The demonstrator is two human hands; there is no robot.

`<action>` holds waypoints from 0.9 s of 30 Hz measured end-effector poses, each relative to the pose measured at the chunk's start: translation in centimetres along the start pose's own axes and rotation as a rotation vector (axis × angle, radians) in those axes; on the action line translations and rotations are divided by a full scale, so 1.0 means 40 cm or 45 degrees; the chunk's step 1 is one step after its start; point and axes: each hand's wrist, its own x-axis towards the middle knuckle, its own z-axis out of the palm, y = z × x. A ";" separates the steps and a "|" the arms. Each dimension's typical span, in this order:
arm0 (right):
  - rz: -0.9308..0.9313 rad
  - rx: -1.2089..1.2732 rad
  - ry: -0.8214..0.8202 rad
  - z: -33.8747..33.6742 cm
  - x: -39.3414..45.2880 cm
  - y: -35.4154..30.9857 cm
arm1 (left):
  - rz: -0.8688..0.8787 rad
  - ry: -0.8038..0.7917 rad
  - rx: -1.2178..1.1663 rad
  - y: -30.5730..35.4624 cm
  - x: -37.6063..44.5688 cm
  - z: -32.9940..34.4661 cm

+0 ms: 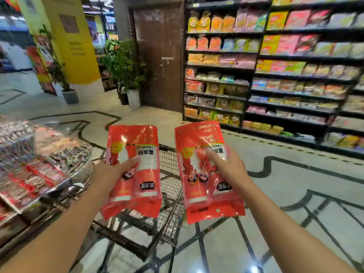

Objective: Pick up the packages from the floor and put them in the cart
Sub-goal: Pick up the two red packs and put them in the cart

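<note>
Left hand (110, 172) fingers clamped on left red package (133, 166); right hand (226, 166) fingers clamped on right red package (204, 174); wire cart (169, 186) below both.

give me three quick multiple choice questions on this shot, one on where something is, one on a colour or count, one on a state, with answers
1. Where is the cart?
A. below and between the two packages
B. beside the brown door
C. against the snack shelves

2. How many red packages are held up?
A. one
B. two
C. four

3. What is the left hand doing?
A. hanging idle
B. pushing the cart
C. holding a package

Answers:
1 A, its wire basket shows between the left package and the right package.
2 B, one in each hand.
3 C, its thumb lies across the left package's front, as the right hand does on the other.
</note>
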 end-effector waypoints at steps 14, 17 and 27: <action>0.079 -0.108 -0.069 0.000 0.420 0.179 | -0.027 -0.052 0.101 -0.088 0.363 0.387; 0.078 -0.105 -0.155 0.073 0.558 0.200 | -0.152 -0.009 0.016 -0.135 0.483 0.395; 0.187 -0.086 -0.570 0.420 0.846 0.302 | -0.432 0.465 -0.016 -0.309 0.657 0.246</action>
